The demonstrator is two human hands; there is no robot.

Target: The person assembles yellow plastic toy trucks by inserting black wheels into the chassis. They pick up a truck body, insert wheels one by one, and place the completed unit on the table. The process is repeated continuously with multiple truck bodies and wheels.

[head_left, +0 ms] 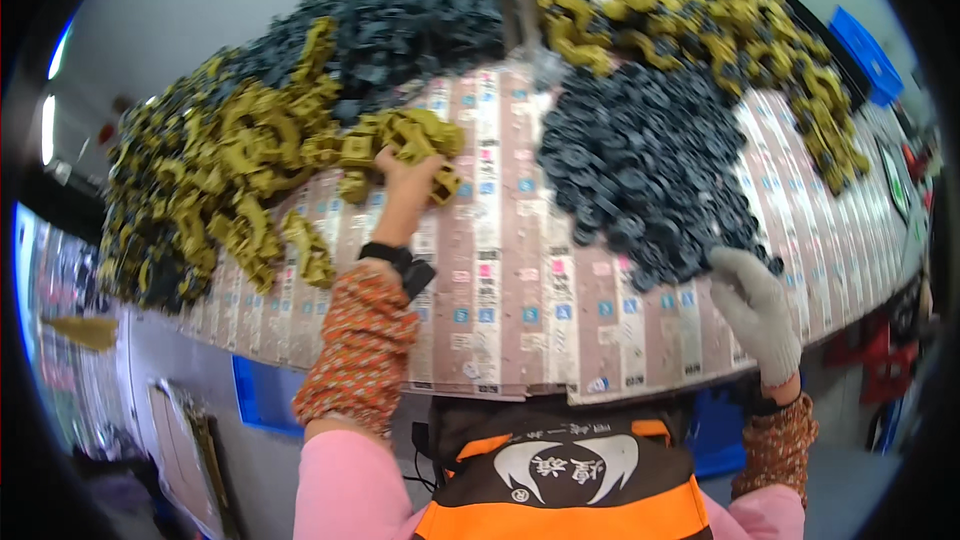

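My bare left hand (pixel 408 185), with a dark band at the wrist, reaches into a cluster of olive-yellow curved plastic parts (pixel 415 127) at centre left. Its fingers close on one of the yellow parts, and the fingertips are partly hidden among them. On the right, my right hand (pixel 755 310) wears a pale knitted glove. It hovers at the near edge of a pile of dark grey round plastic wheels (pixel 650 160). The gloved fingers curve with a gap to the thumb, and I see nothing between them.
A larger heap of yellow parts (pixel 260 135) spreads over the table's left side. Dark grey pieces (pixel 410 30) are piled behind it. Yellow parts with dark wheels (pixel 740 25) lie far right, near a blue bin (pixel 865 55). A metal post (pixel 520 0) stands at the table's far middle.
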